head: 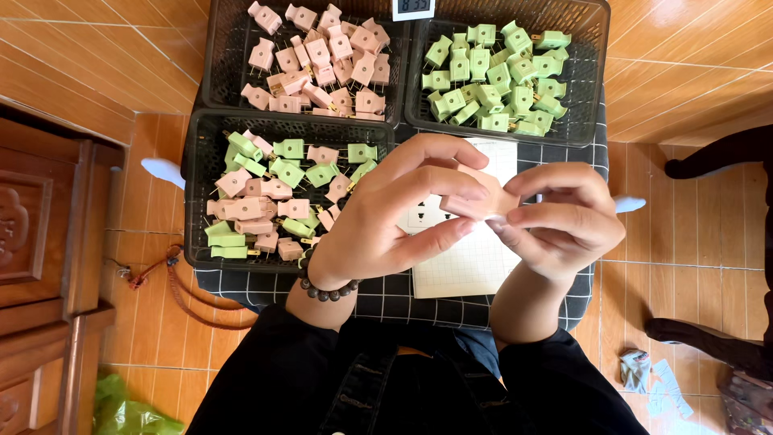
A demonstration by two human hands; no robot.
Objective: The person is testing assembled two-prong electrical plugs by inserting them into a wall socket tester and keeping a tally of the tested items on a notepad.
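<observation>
My left hand (403, 213) and my right hand (560, 217) meet over the middle of a checked cloth, both pinching one pink plug (483, 200) between their fingertips. The plug is partly hidden by my fingers. Under my hands lies a white socket plate (420, 217) on a white gridded sheet (471, 266). A black basket (201, 201) to the left holds mixed pink and green plugs (274, 197). A beaded bracelet (326, 292) circles my left wrist.
At the back, one black basket (221, 56) holds several pink plugs (318, 60) and another (592, 80) holds several green plugs (499, 80). A small digital display (412, 8) stands between them. A wooden cabinet (40, 242) is on the left, dark chair legs (708, 161) on the right.
</observation>
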